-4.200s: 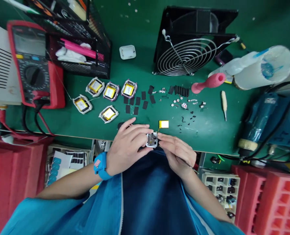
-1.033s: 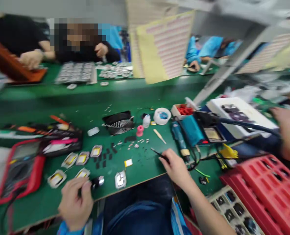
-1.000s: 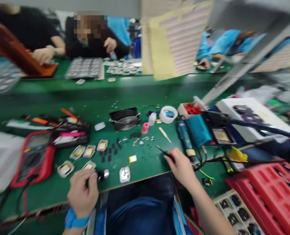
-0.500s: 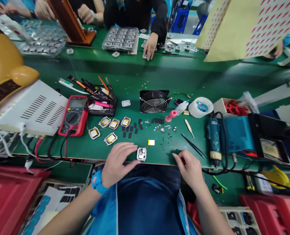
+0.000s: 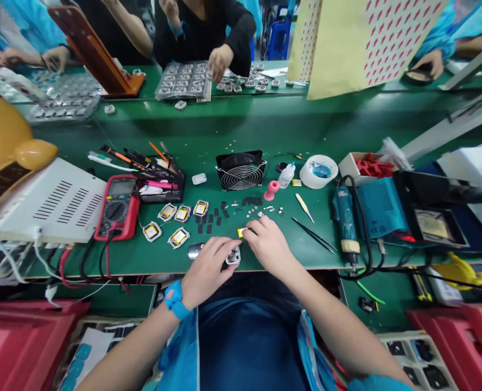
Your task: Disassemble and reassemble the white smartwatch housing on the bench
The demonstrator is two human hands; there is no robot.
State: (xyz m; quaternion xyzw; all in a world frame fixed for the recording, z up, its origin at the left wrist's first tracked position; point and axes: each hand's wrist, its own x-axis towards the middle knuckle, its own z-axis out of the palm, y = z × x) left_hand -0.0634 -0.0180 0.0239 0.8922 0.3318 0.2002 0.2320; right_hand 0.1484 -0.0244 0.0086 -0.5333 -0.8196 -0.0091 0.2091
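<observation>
My left hand [image 5: 208, 269] is closed on a small white watch case [image 5: 233, 257], with thumb and fingers at its left side near the table's front edge. My right hand [image 5: 267, 245] pinches a small yellow-edged battery [image 5: 240, 232] just above the case; its fingers cover most of it. A shiny grey rounded piece [image 5: 195, 250] lies left of the case, partly hidden by my left hand. Several similar cases with batteries inside [image 5: 179, 237] lie further left. Small black pads [image 5: 208, 220] and tiny parts are scattered behind my hands.
A red multimeter [image 5: 118, 206] and a pen holder [image 5: 165, 187] stand left. A black fan [image 5: 241, 171] is at the back. Tweezers [image 5: 314, 235], a pink-topped stand [image 5: 271, 190], a white tub [image 5: 319, 171] and an electric screwdriver [image 5: 346, 222] lie right. Co-workers sit opposite.
My right hand has moved left from the bare table to the battery and now pinches it. My left hand has closed on the case. The view has shifted slightly.
</observation>
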